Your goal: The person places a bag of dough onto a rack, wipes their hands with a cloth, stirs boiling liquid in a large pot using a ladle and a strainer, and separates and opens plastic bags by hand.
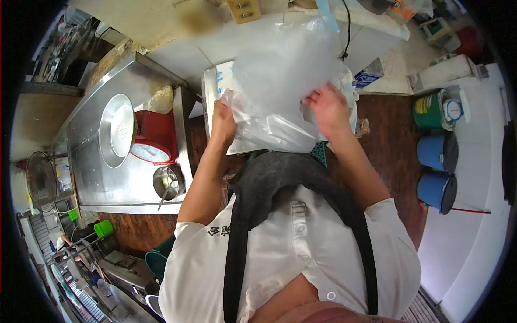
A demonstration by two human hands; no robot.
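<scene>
- White shirt nearest.
- Plastic bag between your hands, long axis away-right.
- Your left hand pinches its left edge (right hand at right edge, grip: can't tell).

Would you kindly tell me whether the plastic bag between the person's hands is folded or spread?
Spread: the plastic bag fans out broadly between and beyond the left hand and right hand, its film loosely creased.

Bright; edges bowed, corners black; glare on steel counter, plastic bag.
</scene>
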